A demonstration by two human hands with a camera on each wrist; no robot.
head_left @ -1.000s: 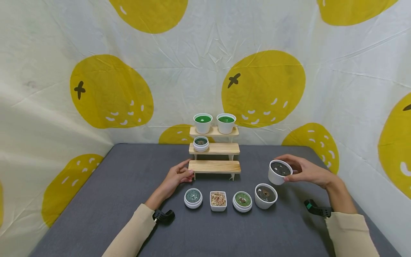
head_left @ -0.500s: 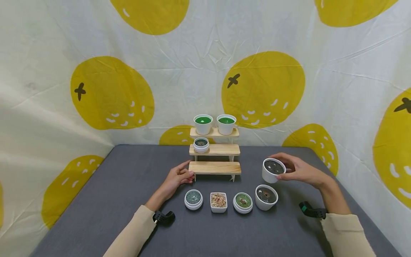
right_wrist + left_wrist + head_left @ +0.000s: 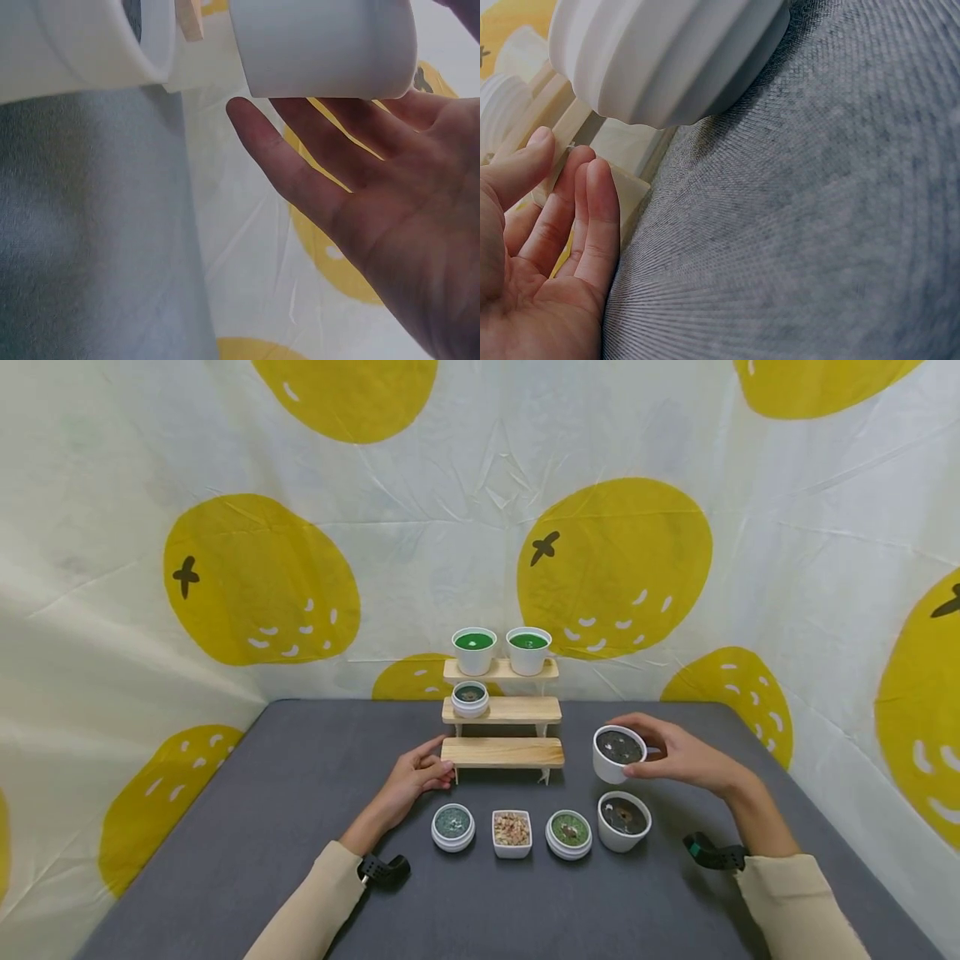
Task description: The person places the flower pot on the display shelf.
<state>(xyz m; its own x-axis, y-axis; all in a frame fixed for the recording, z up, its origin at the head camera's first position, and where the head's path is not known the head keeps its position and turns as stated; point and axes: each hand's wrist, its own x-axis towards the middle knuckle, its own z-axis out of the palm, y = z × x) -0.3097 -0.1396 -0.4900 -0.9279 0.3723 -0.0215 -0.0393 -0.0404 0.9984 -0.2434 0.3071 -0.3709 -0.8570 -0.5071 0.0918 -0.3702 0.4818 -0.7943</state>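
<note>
My right hand (image 3: 686, 762) grips a white round cup (image 3: 609, 768) with a dark, speckled filling, thumb in front and fingers behind. It holds the cup raised above the table, to the right of a three-tier wooden stand (image 3: 510, 752). In the right wrist view the cup's smooth side (image 3: 330, 49) shows beside the fingers. My left hand (image 3: 405, 785) pinches the left end of the stand's lowest plank. Two cups with green filling, a left one (image 3: 474, 660) and a right one (image 3: 527, 662), stand on the top plank. A ribbed dark-filled bowl (image 3: 470, 706) sits on the middle plank's left.
In a row before the stand are a ribbed bowl (image 3: 452, 839) with blue-green filling, a square dish (image 3: 512, 847) of pale bits, a green-filled ribbed bowl (image 3: 569, 847) and another dark-filled cup (image 3: 621, 837). A fruit-print cloth (image 3: 427, 560) hangs behind the grey table (image 3: 285, 827).
My right hand has carried the dark-filled cup leftward, closer to the stand, and it now hangs just behind the other dark-filled cup. The left hand stays at the stand's end.
</note>
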